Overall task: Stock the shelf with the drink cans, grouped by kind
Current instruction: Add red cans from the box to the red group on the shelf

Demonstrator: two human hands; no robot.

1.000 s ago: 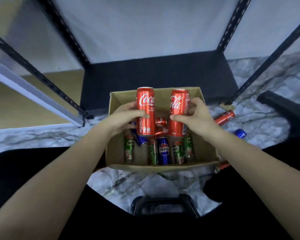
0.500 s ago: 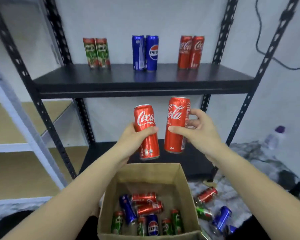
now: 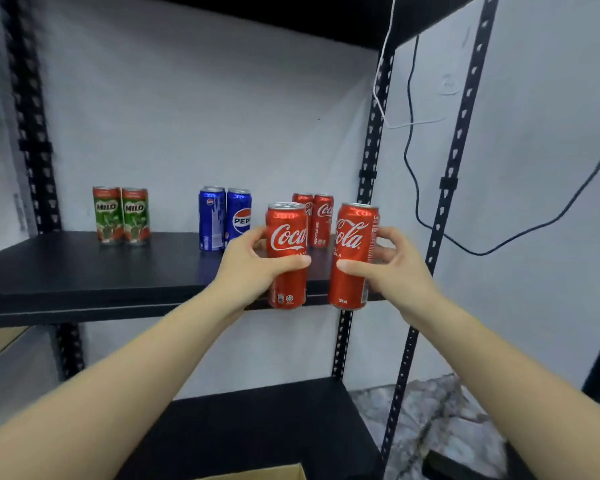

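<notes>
Six cans stand grouped on the shelf [image 3: 84,268]; left hand [image 3: 253,268] and right hand [image 3: 392,268] each grip a Coca-Cola can [image 3: 286,254] not yet placed.

Brown cardboard box [image 3: 257,472]: only its top rim shows, the rest cut off by the bottom edge. Rear pair of red Coca-Cola cans [image 3: 321,220] on the black metal shelf [image 3: 84,268]: partly hidden behind the held red Coca-Cola can [image 3: 286,254]. Black perforated upright post [image 3: 32,133] at left: blurred.
</notes>
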